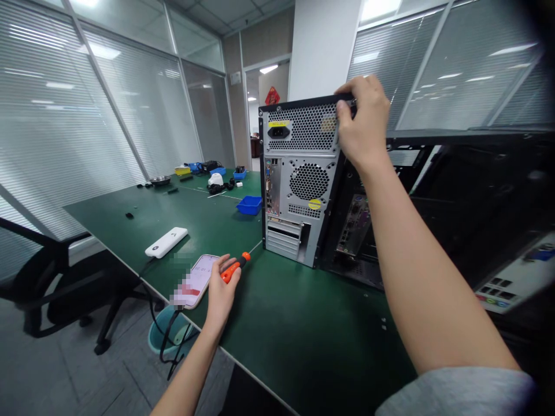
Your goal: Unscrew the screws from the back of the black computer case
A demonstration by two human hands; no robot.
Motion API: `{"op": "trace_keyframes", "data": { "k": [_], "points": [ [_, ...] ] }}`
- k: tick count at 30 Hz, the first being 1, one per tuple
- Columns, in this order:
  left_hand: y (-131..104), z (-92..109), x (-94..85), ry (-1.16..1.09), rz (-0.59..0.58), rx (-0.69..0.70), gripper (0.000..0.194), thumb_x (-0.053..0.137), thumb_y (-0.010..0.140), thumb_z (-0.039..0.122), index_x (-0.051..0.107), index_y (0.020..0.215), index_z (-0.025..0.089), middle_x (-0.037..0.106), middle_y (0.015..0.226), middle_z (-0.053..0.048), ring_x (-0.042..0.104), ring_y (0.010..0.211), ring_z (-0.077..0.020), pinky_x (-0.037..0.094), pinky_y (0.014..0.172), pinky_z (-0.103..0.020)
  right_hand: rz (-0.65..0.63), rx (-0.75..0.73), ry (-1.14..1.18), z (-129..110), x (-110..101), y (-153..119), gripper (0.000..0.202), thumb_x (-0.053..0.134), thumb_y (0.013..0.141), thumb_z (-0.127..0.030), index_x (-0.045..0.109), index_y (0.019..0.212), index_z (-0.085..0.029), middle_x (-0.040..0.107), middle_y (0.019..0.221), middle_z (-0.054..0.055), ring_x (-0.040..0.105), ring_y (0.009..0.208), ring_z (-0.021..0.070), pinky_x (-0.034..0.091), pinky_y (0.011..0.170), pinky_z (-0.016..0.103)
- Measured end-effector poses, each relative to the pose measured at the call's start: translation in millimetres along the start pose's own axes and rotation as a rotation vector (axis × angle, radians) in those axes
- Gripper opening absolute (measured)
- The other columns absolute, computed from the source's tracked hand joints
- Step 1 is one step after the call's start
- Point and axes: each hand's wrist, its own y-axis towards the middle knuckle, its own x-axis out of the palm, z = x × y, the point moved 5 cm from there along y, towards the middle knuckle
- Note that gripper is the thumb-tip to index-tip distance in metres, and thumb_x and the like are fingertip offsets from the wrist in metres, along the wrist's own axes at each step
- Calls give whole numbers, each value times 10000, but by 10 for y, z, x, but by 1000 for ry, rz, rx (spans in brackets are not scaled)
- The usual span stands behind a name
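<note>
A computer case point(309, 180) stands upright on the green table, its silver rear panel with power socket and fan grille facing me. My right hand point(365, 115) grips the case's top right corner, thumb on the rear edge and fingers over the top. My left hand point(224, 283) holds a screwdriver point(232, 271) by its orange and black handle, low over the table. The thin shaft points toward the lower left corner of the case. Just left of that hand lies a phone point(200, 280) with a lit screen.
A white power bank point(167, 242), a blue tray point(249, 205) and small parts lie on the green table point(260, 312). Another open black case point(362, 231) stands to the right. A chair point(82, 283) and a teal bin point(161, 341) are beside the left edge.
</note>
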Motion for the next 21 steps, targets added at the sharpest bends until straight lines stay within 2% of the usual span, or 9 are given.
{"op": "trace_keyframes", "data": {
  "k": [3,7,12,15,18,21],
  "points": [
    [-46,36,26,35,-44,-8,418,548,814,361,431,1167,171,599,1142,-144,595,1076,-205,448,956,-411,3,2,-1,-12,-2,-3,196,481,785,-57,486,811,-251,547,966,50,500,1011,266,393,875,441],
    [-54,-21,14,41,-81,-64,459,520,832,421,395,1199,176,635,1026,-114,673,835,-184,514,854,-415,-4,16,-7,-25,-4,-5,204,486,780,-50,485,808,-252,545,966,52,498,1013,273,385,881,451],
    [-48,-88,41,35,-128,-141,505,556,802,449,402,1199,179,633,927,-71,676,679,-161,574,718,-373,0,29,-4,-42,-10,-4,201,490,783,-50,496,811,-249,558,985,60,499,1021,269,388,882,438],
    [-62,-82,61,44,-116,-177,498,545,799,458,419,1186,171,612,895,-57,653,606,-143,589,602,-351,4,36,-19,-48,-14,-4,204,491,785,-41,509,822,-241,561,986,60,503,1018,257,394,882,425],
    [-72,-65,62,31,-84,-180,501,542,792,465,429,1178,166,593,893,-53,652,633,-149,591,565,-348,-4,23,-19,-52,-17,-5,198,488,791,-47,512,837,-238,555,976,46,503,1012,254,401,878,436],
    [-69,-50,61,15,-88,-163,515,566,776,447,425,1193,178,588,933,-62,665,736,-175,592,607,-353,-21,13,-24,-44,-12,-7,195,485,793,-45,507,843,-233,541,970,44,500,1018,257,401,883,449]
  ]
}}
